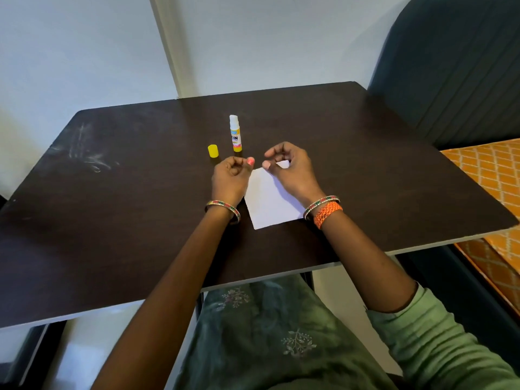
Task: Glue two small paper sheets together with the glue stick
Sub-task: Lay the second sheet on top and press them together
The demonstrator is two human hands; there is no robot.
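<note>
At the near middle of the dark counter (112, 220) lies the white paper (270, 201), flat, its corners turned diagonally so that one points toward the person and the opposite one away. Whether this is a single sheet or two sheets laid one on the other cannot be told; a small white corner shows apart at the far edge, beneath the right hand. The left hand (232, 178) hovers at the paper's left far edge, fingers curled, holding nothing visible. The right hand (289, 168) sits over the far corner, fingers loosely curled; whether its fingertips pinch the sheet cannot be told.

Just beyond the hands stands the glue stick (235, 133), upright, uncapped, white tip uppermost, long axis vertical. Its yellow cap (213, 151) stands on the counter just to its left.

The stick lies straight ahead of the left hand and slightly left of the right; the left hand is judged the nearer. A short forward reach, closing round the barrel from the side, would take it.
</note>
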